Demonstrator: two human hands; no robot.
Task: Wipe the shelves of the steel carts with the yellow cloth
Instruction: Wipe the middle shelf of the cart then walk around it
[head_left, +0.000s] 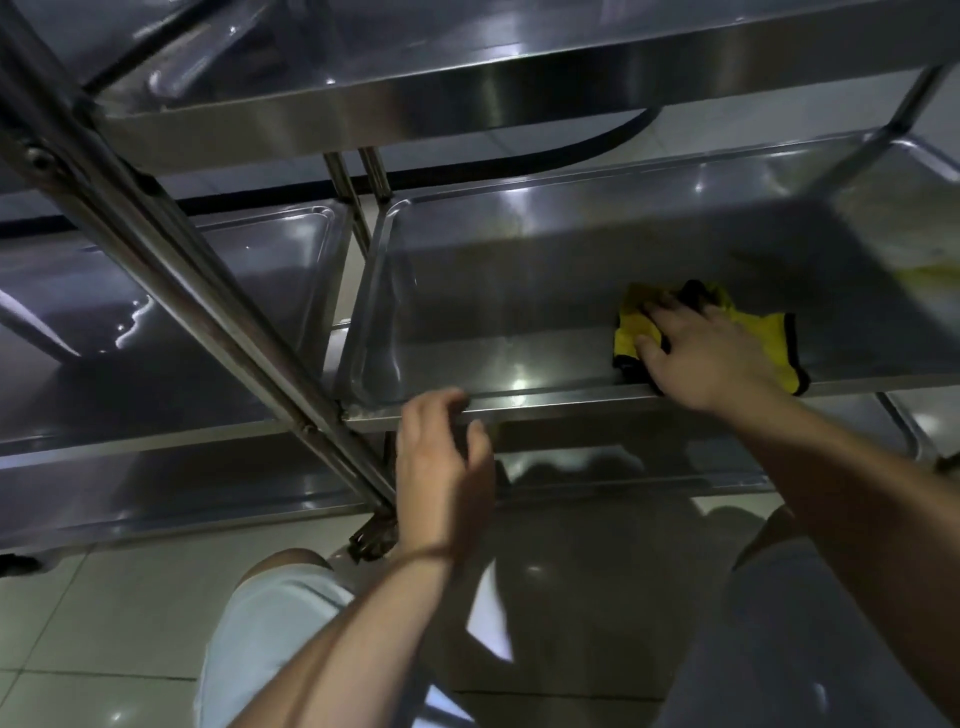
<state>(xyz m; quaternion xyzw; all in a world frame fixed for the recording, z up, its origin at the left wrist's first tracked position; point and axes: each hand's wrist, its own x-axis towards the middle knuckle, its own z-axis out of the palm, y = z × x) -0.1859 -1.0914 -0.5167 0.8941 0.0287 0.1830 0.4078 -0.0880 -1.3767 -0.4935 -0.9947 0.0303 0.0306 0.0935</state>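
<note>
A yellow cloth (769, 343) with a black edge lies on the middle shelf (519, 291) of the right steel cart, near its front rim. My right hand (711, 353) presses flat on the cloth with fingers spread. My left hand (441, 462) is at the shelf's front rim (545, 402), its fingertips curled over the edge and the thumb just below it. A second steel cart's middle shelf (156, 332) stands to the left, level with the first.
An upper shelf (415, 104) hangs overhead. A slanted steel post (171, 249) crosses at the left. The lower shelf (675, 467) lies under my arms. A caster (371, 540) sits on the tiled floor (104, 613). My knees show below.
</note>
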